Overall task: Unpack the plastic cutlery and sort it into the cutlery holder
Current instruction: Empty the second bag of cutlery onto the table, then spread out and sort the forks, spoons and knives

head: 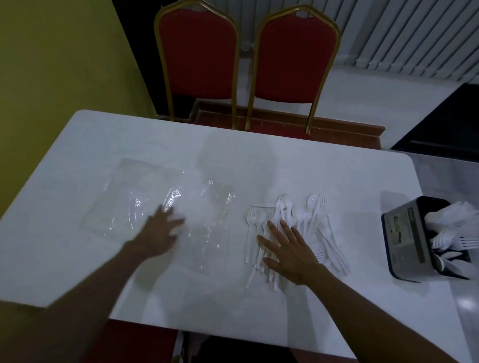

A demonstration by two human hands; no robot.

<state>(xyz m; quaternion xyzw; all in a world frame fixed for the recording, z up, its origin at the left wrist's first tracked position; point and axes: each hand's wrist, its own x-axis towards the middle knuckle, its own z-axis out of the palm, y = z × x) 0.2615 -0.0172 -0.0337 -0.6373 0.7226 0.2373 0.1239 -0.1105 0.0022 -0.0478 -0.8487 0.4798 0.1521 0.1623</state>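
A loose pile of white plastic cutlery (311, 219), forks and spoons, lies on the white table (259, 158) right of centre. My right hand (290, 250) rests flat on the near part of the pile, fingers spread, holding nothing. Clear plastic wrappers (129, 202) lie flat on the left half of the table. My left hand (161, 231) is blurred and lies with spread fingers on the near edge of the wrappers. A black cutlery holder (408, 237) stands at the right table edge, with white forks and spoons in its compartments.
Two red chairs (200, 54) with gold frames stand at the far side of the table. A yellow wall is on the left, and white vertical blinds hang at the back right. The near table edge runs just in front of my arms.
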